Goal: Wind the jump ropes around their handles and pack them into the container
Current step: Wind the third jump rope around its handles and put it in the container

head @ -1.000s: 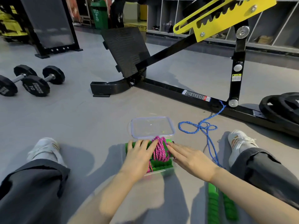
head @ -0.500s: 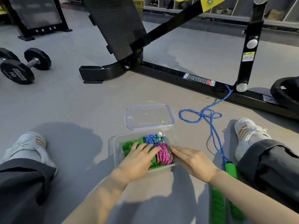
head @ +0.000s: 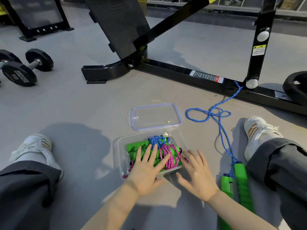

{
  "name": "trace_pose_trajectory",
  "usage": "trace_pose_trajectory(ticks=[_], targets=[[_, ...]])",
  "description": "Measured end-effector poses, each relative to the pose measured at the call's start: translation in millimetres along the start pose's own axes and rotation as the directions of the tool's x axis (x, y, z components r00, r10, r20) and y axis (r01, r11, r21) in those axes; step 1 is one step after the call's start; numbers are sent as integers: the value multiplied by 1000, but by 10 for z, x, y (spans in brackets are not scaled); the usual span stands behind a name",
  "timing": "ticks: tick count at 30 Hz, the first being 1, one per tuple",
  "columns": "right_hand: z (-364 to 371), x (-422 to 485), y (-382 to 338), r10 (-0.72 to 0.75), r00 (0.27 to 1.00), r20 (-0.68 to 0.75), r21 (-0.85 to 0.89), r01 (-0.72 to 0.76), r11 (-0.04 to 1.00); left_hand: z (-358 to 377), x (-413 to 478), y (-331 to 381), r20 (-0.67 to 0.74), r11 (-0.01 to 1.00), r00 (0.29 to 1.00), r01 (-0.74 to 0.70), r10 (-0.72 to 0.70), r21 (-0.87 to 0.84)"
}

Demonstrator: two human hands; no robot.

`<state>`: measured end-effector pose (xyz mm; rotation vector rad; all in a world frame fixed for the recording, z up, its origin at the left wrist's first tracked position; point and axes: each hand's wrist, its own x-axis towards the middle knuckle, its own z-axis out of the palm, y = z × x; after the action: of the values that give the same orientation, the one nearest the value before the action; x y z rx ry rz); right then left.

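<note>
The dumbbell (head: 19, 74) end reads "10"; the yellow warning label (head: 258, 50) and frame sticker (head: 206, 76) are too small to read.

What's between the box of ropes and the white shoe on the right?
The loose blue rope lies on the floor between the container and the right shoe, seen in the head view.

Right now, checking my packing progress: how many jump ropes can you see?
3. A pink rope and a wound blue rope lie in the container, partly under the left hand; a loose blue rope trails over the floor on the right. More may be hidden beneath.
</note>
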<state>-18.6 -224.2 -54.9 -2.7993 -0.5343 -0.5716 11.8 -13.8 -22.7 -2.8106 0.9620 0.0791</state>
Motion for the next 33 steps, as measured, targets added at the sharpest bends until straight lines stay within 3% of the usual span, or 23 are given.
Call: trace_pose_trajectory(ticks=[2, 4, 6, 7, 9, 12, 16, 19, 24, 28, 33], targets=[[29, 68, 1, -64, 998, -29, -47, 63, 997, 49, -1, 29, 34, 999, 999, 35, -35, 12], [53, 127, 19, -148, 988, -45, -74, 145, 987, 41, 11, 48, -66, 999, 996, 53, -53, 8], [33, 202, 55, -206, 978, -20, -108, 202, 973, 38, -15, 64, 7, 998, 998, 55, -55, -10], [12, 240, 82, -224, 974, 9, -135, 224, 965, 58, -20, 60, 50, 998, 997, 66, -65, -17], [-25, 315, 142, -257, 961, 104, -167, 271, 948, 97, -5, 77, -20, 997, 997, 76, -76, 20], [76, 403, 177, -314, 923, 223, -87, 340, 937, 75, 1, 69, 18, 993, 999, 45, -43, -107], [173, 411, 122, -243, 936, 255, 51, 237, 970, 15, -5, -139, -110, 971, 993, 8, -35, -238], [174, 410, 138, -250, 939, 237, 28, 250, 968, -40, -87, -338, -13, 924, 995, 91, -103, -371], [167, 424, 125, -261, 940, 220, 6, 267, 964, 33, -334, -651, -42, 865, 981, 149, -192, -480], [130, 431, 106, -250, 941, 227, 4, 256, 967, 167, -348, -619, -189, 801, 948, 99, -257, -590], [117, 429, 109, -215, 946, 244, 93, 198, 976, 125, -351, -542, -115, 619, 935, 127, -335, -775]])
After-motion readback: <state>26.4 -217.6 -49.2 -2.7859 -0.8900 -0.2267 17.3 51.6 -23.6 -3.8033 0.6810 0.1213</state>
